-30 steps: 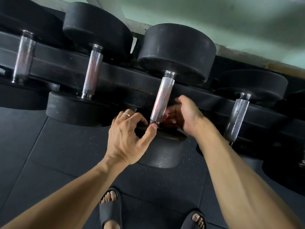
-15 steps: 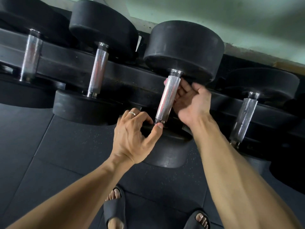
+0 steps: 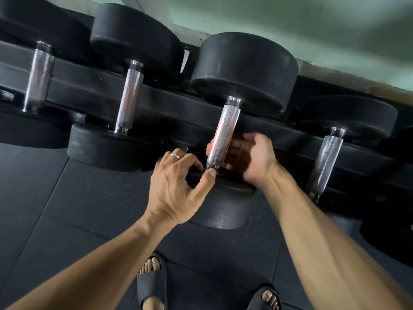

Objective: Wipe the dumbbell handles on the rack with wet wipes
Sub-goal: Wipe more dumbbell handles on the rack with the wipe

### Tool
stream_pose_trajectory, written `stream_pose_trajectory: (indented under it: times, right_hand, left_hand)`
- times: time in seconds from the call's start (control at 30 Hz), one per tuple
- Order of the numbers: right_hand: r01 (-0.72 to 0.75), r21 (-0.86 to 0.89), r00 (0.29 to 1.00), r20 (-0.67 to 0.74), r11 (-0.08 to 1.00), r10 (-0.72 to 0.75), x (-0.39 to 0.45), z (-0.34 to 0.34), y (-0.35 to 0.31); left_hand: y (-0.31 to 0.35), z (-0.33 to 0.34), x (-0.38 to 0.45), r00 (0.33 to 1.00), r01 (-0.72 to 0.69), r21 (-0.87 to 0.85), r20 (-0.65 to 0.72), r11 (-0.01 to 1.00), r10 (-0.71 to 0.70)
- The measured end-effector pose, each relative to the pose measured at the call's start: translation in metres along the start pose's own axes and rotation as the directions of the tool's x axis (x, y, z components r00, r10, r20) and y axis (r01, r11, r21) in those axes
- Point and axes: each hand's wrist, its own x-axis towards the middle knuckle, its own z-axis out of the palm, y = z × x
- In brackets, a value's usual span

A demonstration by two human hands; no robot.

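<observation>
The middle dumbbell lies across the black rack point(image 3: 89, 90), its knurled steel handle point(image 3: 225, 130) running between a far rubber head point(image 3: 243, 70) and a near head point(image 3: 223, 206). My right hand point(image 3: 254, 157) wraps round the lower half of this handle from the right, and its fingertips show at the handle's left side. My left hand point(image 3: 176, 184), with a ring on it, grips the top edge of the near head, thumb beside the handle's base. No wet wipe shows; the palm hides whatever lies under it.
More dumbbells sit on the rack: two handles to the left point(image 3: 128, 97) point(image 3: 38, 77) and one to the right point(image 3: 325, 162). A pale green wall point(image 3: 312, 30) rises behind. My sandalled feet point(image 3: 152, 283) stand on the dark rubber floor point(image 3: 78, 220).
My right hand slid up the middle handle to its far end, then came back down to the lower half. My left hand kept its hold on the near head.
</observation>
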Motion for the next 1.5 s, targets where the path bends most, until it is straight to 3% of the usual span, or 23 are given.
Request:
stream_pose_trajectory:
  times: [0.03,0.13,0.17,0.3,0.33,0.47,0.5,0.6,0.67,0.73,0.83,0.97,1.1,1.23,1.37,1.5]
  right_hand:
    - [0.010,0.015,1.000,-0.008,1.000,-0.010,0.000,0.002,-0.005]
    - [0.116,0.331,0.993,-0.006,0.936,-0.121,0.008,0.008,-0.023]
    - [0.120,0.338,0.991,0.010,0.934,-0.131,0.010,0.010,-0.021]
    - [-0.037,-0.077,0.998,0.046,0.996,0.040,0.001,0.003,-0.001]
    - [-0.059,-0.100,0.997,0.047,0.993,0.064,0.000,0.003,-0.003]
    - [0.115,0.322,0.990,0.035,0.940,-0.133,0.014,0.009,-0.028]
    - [0.122,0.336,0.988,0.046,0.934,-0.146,0.016,0.009,-0.027]
    - [0.020,0.005,1.000,0.018,1.000,-0.020,0.015,-0.002,-0.006]
    - [-0.072,-0.186,0.997,0.012,0.980,0.076,0.012,-0.008,0.001]
    - [-0.077,-0.143,0.997,0.018,0.987,0.080,0.012,-0.006,-0.010]
    - [0.009,0.140,1.000,0.025,0.990,-0.013,0.012,0.003,-0.024]
    - [-0.021,-0.164,0.997,-0.079,0.986,0.009,-0.001,-0.003,-0.004]
    - [-0.008,-0.111,0.970,-0.244,0.994,-0.020,-0.013,-0.008,-0.006]
    - [0.108,-0.052,0.926,-0.358,0.993,-0.120,-0.045,-0.010,-0.002]
    - [0.341,-0.122,0.862,-0.354,0.932,-0.362,-0.096,0.017,0.010]
    - [0.429,-0.225,0.800,-0.355,0.875,-0.484,-0.121,0.047,0.027]
  left_hand:
    - [0.000,0.000,0.000,1.000,0.003,0.002,0.001,1.000,-0.003]
    - [0.000,0.000,0.001,1.000,0.001,0.008,0.012,1.000,-0.002]
    - [0.000,0.000,0.001,1.000,-0.001,0.011,0.009,1.000,0.001]
    - [0.000,0.000,0.000,1.000,-0.004,0.002,-0.006,1.000,0.004]
    - [0.000,0.000,0.000,1.000,-0.002,0.002,-0.007,1.000,0.002]
    - [0.000,0.000,0.000,1.000,0.008,0.011,0.006,1.000,-0.008]
    - [0.000,-0.001,0.000,1.000,0.010,0.015,0.008,1.000,-0.011]
    - [0.002,0.000,0.000,1.000,0.005,0.021,0.004,1.000,-0.005]
    - [0.002,-0.001,0.000,1.000,0.007,0.027,0.003,1.000,-0.007]
    - [0.003,-0.001,0.000,1.000,0.008,0.028,0.008,1.000,-0.008]
    - [0.003,-0.001,0.001,1.000,0.005,0.027,0.012,1.000,-0.005]
    - [0.003,-0.001,0.001,1.000,0.009,0.016,0.014,1.000,-0.009]
    - [0.001,0.000,0.001,1.000,0.002,-0.007,0.018,1.000,-0.002]
    - [-0.001,0.000,0.000,0.998,-0.051,-0.002,0.022,0.999,0.051]
    - [-0.001,-0.002,0.002,0.995,-0.074,0.026,0.068,0.997,0.072]
    - [0.003,-0.016,0.008,0.974,-0.033,-0.068,0.223,0.997,0.047]
